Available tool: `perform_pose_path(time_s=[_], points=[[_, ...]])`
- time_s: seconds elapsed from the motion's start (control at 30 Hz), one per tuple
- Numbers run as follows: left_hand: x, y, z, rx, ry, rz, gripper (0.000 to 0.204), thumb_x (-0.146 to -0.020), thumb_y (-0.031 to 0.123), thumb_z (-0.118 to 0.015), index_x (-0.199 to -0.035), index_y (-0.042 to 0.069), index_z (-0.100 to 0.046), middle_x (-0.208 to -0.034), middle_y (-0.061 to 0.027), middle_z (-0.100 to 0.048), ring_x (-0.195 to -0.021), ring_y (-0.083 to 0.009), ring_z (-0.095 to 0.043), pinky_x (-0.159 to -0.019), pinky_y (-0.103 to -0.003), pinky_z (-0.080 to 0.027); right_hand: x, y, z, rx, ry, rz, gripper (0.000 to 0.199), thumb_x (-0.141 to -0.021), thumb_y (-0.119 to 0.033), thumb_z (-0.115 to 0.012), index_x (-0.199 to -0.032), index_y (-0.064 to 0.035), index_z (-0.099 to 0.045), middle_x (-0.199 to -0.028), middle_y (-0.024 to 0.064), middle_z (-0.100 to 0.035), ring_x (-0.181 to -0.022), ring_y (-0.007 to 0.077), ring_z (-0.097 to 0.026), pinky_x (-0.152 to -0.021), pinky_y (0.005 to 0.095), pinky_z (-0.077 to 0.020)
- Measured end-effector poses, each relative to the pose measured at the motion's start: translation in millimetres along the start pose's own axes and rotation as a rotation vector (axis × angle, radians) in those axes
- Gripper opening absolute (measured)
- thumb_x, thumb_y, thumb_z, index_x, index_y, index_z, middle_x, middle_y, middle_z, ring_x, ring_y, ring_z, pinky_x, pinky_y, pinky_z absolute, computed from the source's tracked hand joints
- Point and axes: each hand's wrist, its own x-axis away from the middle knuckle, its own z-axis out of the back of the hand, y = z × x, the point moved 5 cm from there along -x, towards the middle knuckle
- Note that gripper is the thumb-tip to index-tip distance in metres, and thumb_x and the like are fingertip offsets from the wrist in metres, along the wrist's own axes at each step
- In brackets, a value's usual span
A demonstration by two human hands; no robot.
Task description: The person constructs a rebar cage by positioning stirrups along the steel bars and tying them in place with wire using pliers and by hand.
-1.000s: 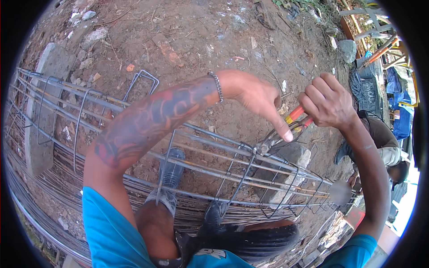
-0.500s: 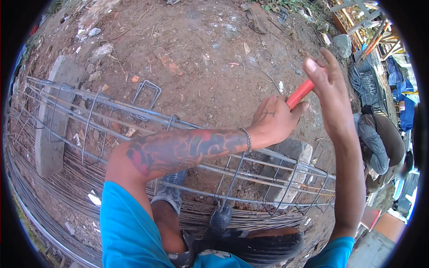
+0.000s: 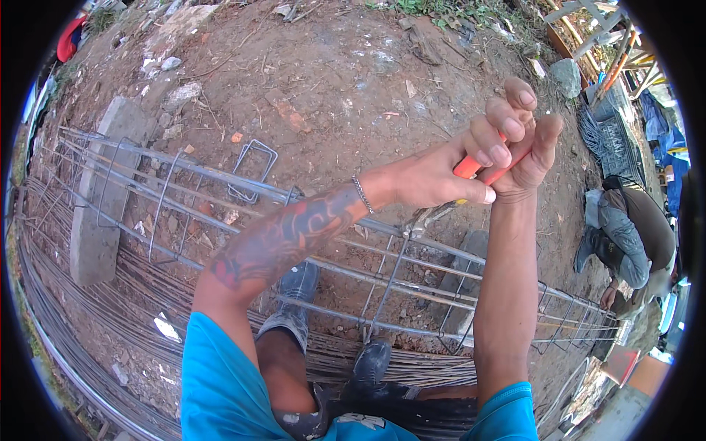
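Pliers with red handles (image 3: 468, 167) slant above the rebar cage (image 3: 346, 273). Their grey metal head (image 3: 425, 220) shows below my left hand, near a bar of the cage; whether it touches is unclear. My left hand (image 3: 441, 173) is closed on the handles, its thumb pointing right. My right hand (image 3: 523, 163) is turned palm toward me against a red handle, with bent fingers around it. The hands overlap, so some fingers and part of the handles are hidden.
The cage rests on concrete blocks (image 3: 110, 198), with loose rods (image 3: 412, 360) beneath it. A bent wire stirrup (image 3: 254, 165) lies on the dirt beyond. My boots (image 3: 294, 294) stand by the cage. At the right a person (image 3: 636, 228) bends over its far end.
My right hand has come left and down and closed in on the pliers beside my left hand. The metal head now shows below my left hand. At the right, more of the other person is in view.
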Motion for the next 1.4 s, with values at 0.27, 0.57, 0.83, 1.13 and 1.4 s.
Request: perform_pose_path(time_s=[0.27,0.57,0.83,1.13,1.4], points=[[2,-9,-8,-0.384,0.068,0.362,0.025,-0.080,0.022,-0.058,-0.086,-0.002,-0.055,-0.071,-0.0155,-0.060,-0.066,-0.0279,-0.060,-0.062,-0.039,-0.049,-18,-3,4,0.090,0.127,-0.198,0.045,-0.091,-0.051,-0.045,-0.110,-0.0100,-0.048,-0.082,0.0049,-0.057,-0.068,0.0194,-0.058,-0.062,0.0336,-0.0504],[-2,-4,-24,-0.813,0.355,0.293,0.028,-0.076,0.024,-0.058,-0.081,-0.004,-0.058,-0.071,-0.0253,-0.060,-0.076,-0.0420,-0.061,-0.070,-0.048,-0.046,17,-20,-14,1.112,1.387,0.192,0.048,-0.078,-0.036,-0.071,-0.093,0.0077,-0.059,-0.062,0.0050,-0.052,-0.049,0.0075,-0.045,-0.042,0.0214,-0.0351],[-29,-48,9,-0.850,0.221,0.600,0.041,-0.083,0.035,-0.050,-0.091,-0.003,-0.064,-0.091,-0.0260,-0.062,-0.092,-0.0399,-0.060,-0.079,-0.046,-0.047,8,-7,96,1.025,1.379,-0.279,0.041,-0.083,-0.033,-0.066,-0.079,0.0066,-0.057,-0.065,0.0096,-0.054,-0.051,0.0169,-0.049,-0.045,0.0316,-0.0409],[-35,-125,32,-0.786,0.083,0.782,0.046,-0.087,0.037,-0.043,-0.112,0.000,-0.056,-0.106,-0.0241,-0.060,-0.099,-0.0405,-0.057,-0.082,-0.046,-0.045,40,31,190,0.901,1.483,-0.561,0.042,-0.085,-0.031,-0.064,-0.081,0.0104,-0.055,-0.061,0.0162,-0.054,-0.048,0.0230,-0.050,-0.042,0.0382,-0.0385],[-35,-120,39,-0.812,0.136,0.720,0.043,-0.087,0.035,-0.042,-0.115,0.003,-0.052,-0.108,-0.0232,-0.059,-0.099,-0.0393,-0.057,-0.082,-0.046,-0.045,24,31,160,0.884,1.447,-0.576,0.046,-0.085,-0.033,-0.063,-0.093,0.0110,-0.051,-0.070,0.0163,-0.055,-0.052,0.0209,-0.051,-0.044,0.0364,-0.0429]])
